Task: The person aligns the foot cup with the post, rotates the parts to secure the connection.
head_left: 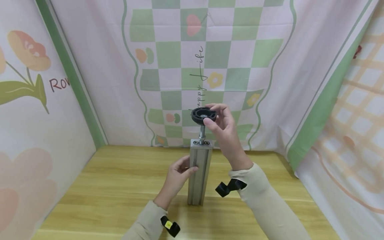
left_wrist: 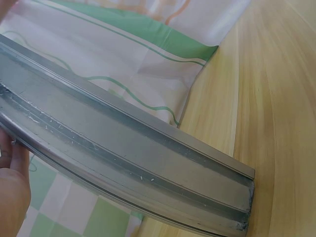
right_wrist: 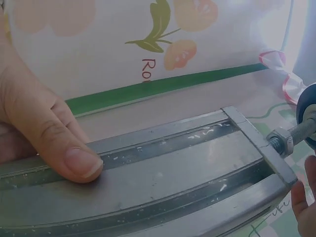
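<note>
An upright aluminium profile point(head_left: 198, 176) with long grooves stands on the wooden table, its lower end at the tabletop. My left hand point(head_left: 177, 175) grips it around the upper middle, thumb on the near face. A plate with two dark screws caps the profile's top. From that plate rises a threaded stud with a hex nut point(right_wrist: 280, 140) near its base. The stud carries a black round levelling foot point(head_left: 198, 116), facing up. My right hand point(head_left: 226, 133) holds this foot by its right rim, thumb in front and fingers behind. Small pale shavings lie in the profile's grooves point(right_wrist: 197, 133).
Wood-grain tabletop point(head_left: 114, 190) surrounds the profile. A green-and-white checked cloth point(head_left: 168, 56) hangs behind it. Printed cloths close off both sides, one with flowers point(head_left: 27, 130) at left. Black camera straps sit on both wrists.
</note>
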{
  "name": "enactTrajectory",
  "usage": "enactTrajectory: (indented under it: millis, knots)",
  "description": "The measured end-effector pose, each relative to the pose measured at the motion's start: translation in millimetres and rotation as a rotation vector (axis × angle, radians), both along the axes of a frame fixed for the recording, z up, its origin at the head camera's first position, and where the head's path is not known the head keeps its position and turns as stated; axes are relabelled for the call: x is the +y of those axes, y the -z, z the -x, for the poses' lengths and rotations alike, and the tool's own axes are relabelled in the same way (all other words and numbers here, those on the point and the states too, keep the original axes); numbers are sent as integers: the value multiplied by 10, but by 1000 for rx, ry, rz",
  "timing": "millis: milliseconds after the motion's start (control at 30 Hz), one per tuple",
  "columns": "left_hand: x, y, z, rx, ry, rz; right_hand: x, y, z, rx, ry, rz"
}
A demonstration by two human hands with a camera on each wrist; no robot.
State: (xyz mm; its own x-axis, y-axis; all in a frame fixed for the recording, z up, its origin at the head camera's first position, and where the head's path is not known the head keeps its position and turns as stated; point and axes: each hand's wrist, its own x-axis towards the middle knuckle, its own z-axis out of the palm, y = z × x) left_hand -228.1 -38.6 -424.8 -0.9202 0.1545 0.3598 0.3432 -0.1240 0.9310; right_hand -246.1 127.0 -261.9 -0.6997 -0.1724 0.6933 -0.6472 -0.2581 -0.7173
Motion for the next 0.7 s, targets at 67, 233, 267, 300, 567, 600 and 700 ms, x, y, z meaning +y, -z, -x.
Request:
enactTrajectory:
  millis: [67, 233, 267, 300, 567, 600, 700]
  knots:
    - [0, -2, -2, 3, 1, -4, -8, -7, -5, 23, 35, -3]
    - [-2, -8, -7, 8, 4, -9, -34, -23, -7, 103, 159, -41]
    - [-2, -8, -6, 11, 4, -8, -38, -23, -6, 119, 185, -52]
    - [-1, -7, -3, 13, 4, -8, -42, -23, -8, 133, 209, -64]
    - [5, 5, 4, 14, -5, -1, -37, -7, -22, 142, 158, -121]
    - [5, 4, 4, 11, -7, 1, -33, -12, -14, 118, 105, -112]
    - [5, -3, -2, 10, -9, 3, -26, -28, 19, 67, -59, -79]
